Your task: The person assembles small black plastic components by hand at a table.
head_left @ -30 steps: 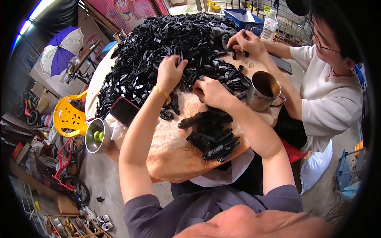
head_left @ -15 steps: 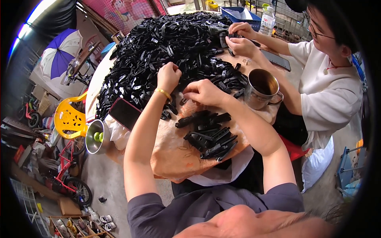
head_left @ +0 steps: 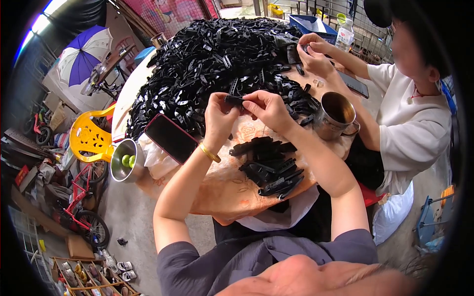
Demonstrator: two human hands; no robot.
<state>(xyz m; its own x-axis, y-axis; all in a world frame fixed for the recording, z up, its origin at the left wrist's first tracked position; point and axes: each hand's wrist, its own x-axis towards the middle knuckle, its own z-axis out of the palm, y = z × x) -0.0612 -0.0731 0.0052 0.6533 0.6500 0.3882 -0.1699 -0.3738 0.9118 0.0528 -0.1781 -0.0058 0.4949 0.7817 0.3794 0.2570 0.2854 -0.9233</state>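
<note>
Between my two hands is a small black plastic piece (head_left: 233, 99), held up near the front edge of a big heap of similar black pieces (head_left: 212, 64). My left hand (head_left: 220, 118), with a yellow bangle at the wrist, pinches its left end. The fingers of my right hand (head_left: 269, 109) are closed on its right end. Close to my body, below my right hand, lies a smaller pile of longer black strips (head_left: 270, 170) on the orange patterned tablecloth (head_left: 217, 197).
A phone (head_left: 171, 138) lies left of my left forearm, near a metal bowl (head_left: 118, 165) with green fruit. A metal mug (head_left: 335, 116) stands right of my right hand. A co-worker (head_left: 414, 108) handles a small dark piece at the right. A blue basket (head_left: 316, 28) is behind.
My hands have come together and now hold a black piece between them; before, they were apart at the heap's edge. The whole view has shifted slightly.
</note>
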